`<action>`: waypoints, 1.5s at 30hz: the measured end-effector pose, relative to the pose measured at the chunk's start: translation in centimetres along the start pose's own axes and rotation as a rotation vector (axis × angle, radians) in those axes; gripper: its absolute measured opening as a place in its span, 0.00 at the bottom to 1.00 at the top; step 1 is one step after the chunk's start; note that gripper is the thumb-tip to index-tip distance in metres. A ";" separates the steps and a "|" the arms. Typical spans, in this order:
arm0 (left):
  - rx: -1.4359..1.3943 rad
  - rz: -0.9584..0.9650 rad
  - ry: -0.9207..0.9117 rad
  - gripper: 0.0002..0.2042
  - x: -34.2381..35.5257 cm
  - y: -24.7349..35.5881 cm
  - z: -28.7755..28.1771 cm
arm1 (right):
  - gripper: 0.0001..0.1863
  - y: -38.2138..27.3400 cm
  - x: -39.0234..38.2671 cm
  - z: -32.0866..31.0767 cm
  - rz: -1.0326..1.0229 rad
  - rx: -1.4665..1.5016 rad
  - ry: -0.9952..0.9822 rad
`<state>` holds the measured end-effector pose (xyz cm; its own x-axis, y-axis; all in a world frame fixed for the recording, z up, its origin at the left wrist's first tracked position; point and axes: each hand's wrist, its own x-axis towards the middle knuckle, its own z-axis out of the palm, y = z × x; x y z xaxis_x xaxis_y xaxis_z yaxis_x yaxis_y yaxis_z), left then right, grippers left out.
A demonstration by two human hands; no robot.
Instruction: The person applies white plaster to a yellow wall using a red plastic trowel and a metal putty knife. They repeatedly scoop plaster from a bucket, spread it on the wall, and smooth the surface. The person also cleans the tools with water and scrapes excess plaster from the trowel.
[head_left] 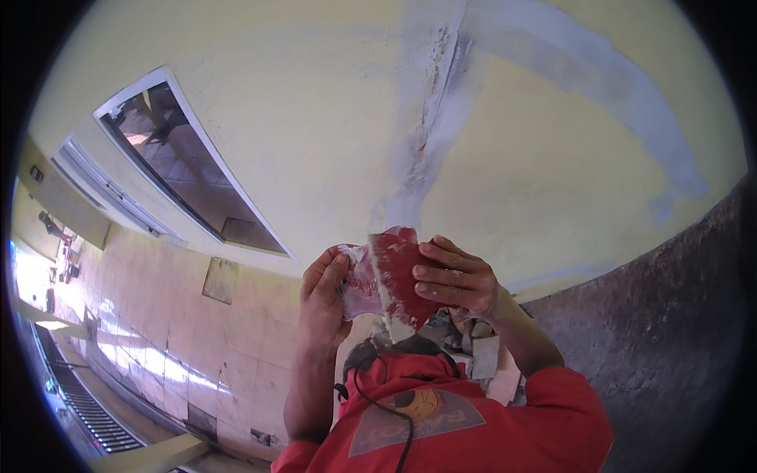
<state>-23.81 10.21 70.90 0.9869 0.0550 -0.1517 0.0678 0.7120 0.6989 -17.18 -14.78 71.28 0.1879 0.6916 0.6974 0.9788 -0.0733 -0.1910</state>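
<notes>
My left hand grips a red plastic spreader smeared with whitish putty, its fingers wrapped round the side. My right hand holds a second red spreader, fingers over its face. The two spreaders meet or overlap at the middle, with pale putty along the right one's edge and lower corner. Both are held up in front of the cream wall, just below a vertical whitish patched seam with a rough, darker line in it.
A white-framed window and door frame are on the left, above a tiled floor and a railing at far left. A dark, rough surface lies at right. Loose debris and slabs lie below my right hand.
</notes>
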 end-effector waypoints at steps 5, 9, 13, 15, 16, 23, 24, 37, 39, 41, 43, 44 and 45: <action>0.002 0.049 0.072 0.10 0.7 -0.9 -1.0 | 0.18 1.0 -4.3 -0.1 0.137 -0.110 -0.039; 0.138 0.302 0.120 0.11 1.8 -0.5 -1.7 | 0.17 0.7 -8.1 1.3 0.499 -0.135 0.158; 0.438 0.537 0.180 0.14 3.3 -1.5 -2.3 | 0.11 -3.2 -7.0 3.2 1.059 0.946 1.001; 0.484 0.617 0.150 0.15 3.9 -2.4 -1.8 | 0.15 -5.3 -5.1 3.3 1.155 1.232 1.031; 0.492 0.650 0.135 0.15 4.1 -2.9 -1.4 | 0.15 -5.9 -4.1 3.7 1.186 1.290 1.016; 0.604 0.728 0.094 0.16 3.9 -4.9 0.2 | 0.15 -5.2 -3.2 4.8 1.209 1.314 1.032; 0.647 0.730 0.079 0.16 3.8 -5.1 0.2 | 0.15 -5.2 -3.0 4.6 1.222 1.306 1.041; 0.899 0.898 -0.039 0.09 2.4 -5.4 0.0 | 0.19 -3.9 -4.1 5.9 1.064 1.503 1.012; 0.972 0.881 -0.040 0.09 2.3 -5.8 -0.7 | 0.19 -4.0 -4.1 5.9 1.058 1.508 1.018; 1.026 0.881 -0.041 0.09 2.2 -6.1 -1.3 | 0.19 -3.9 -4.2 6.0 1.061 1.516 1.008; 1.059 0.898 -0.043 0.09 1.9 -6.1 -1.7 | 0.19 -3.6 -4.5 6.1 1.075 1.524 0.985; 1.081 0.896 -0.046 0.10 1.7 -6.2 -2.1 | 0.19 -3.7 -4.3 6.1 1.078 1.531 0.985; 1.104 0.893 -0.048 0.10 1.6 -6.5 -2.6 | 0.19 -4.0 -4.0 6.1 1.083 1.537 0.985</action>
<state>-23.07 7.53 64.33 0.7605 0.1488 0.6320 -0.5157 -0.4531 0.7272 -22.31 -12.88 65.00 0.9647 0.2416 -0.1046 -0.2562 0.7704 -0.5838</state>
